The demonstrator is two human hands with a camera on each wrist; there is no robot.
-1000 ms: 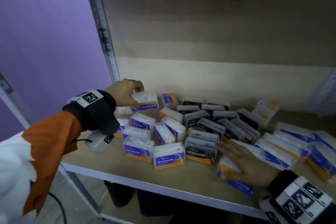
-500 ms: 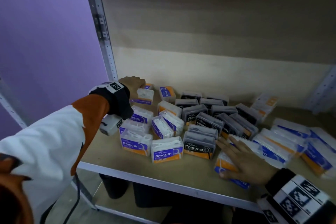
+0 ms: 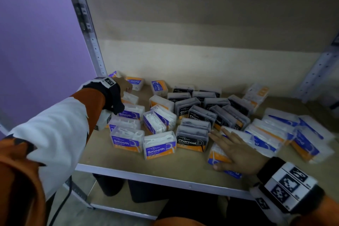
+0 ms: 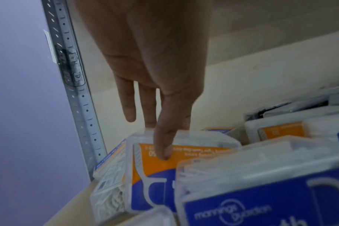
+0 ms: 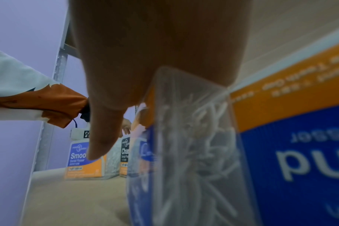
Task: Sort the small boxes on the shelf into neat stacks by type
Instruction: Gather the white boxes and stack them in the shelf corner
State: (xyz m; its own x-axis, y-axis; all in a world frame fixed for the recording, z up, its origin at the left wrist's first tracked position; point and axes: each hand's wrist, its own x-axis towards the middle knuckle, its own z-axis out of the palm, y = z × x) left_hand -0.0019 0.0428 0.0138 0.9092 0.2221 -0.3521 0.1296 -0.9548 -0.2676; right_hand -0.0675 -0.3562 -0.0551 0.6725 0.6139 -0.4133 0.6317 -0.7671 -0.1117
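— Where's your left hand (image 3: 124, 84)?

— At the back of the shelf (image 3: 117, 159), just right of the post (image 3: 95, 49). In the left wrist view my thumb (image 4: 164, 146) lies on the orange label of a Round box (image 4: 184, 154) and the other fingers reach down behind it, so I'm pinching it by its top edge.

— And the right hand (image 3: 236, 149)?

— Flat, fingers straight and spread, pressing on another Round box (image 3: 218, 154) lying near the shelf's front edge, far right of the post. Its fingertips come just beside a Charcoal box (image 3: 191, 140).

— The other boxes?

— Smooth boxes (image 3: 126, 140) stand nearest the post, the dark Charcoal boxes (image 3: 211, 112) sit further right, and more Round boxes (image 3: 286, 134) lie flat furthest right.
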